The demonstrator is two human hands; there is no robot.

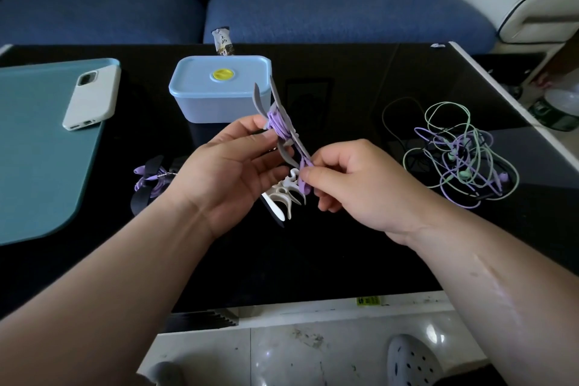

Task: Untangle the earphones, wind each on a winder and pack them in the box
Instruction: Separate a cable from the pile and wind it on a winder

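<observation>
Your left grip [232, 172] is holding the grey winder [277, 97] up above the counter [313, 260]. Its fingers are curling round the winder's middle, so the winder is standing tilted with its upper end pointing toward the box [219, 106]. A purple earphone [277, 124] is lying wound in tight turns round the winder's waist (the turns are bunching just above your left fingertips). Your right grip [360, 188] is pinching the loose lower end of that purple cable between thumb and forefinger, right at the winder's lower tip, and its other fingers are curling in under the palm.

Directly below both grips, a white winder [283, 194] is lying bare on the counter. To its left, partly hidden behind your left wrist, a black winder [152, 163] is resting with a second purple earphone [139, 170] on it. Well off to the right, the remaining earphones [460, 153], with green, purple and black cables, are sitting in one loose tangle.

The box is standing at the far middle of the counter with its lid [219, 70] sitting closed on top. A white phone [91, 100] is lying on a teal mat [31, 150] at the far left, and a snack wrapper [223, 41] is poking up behind the box.
</observation>
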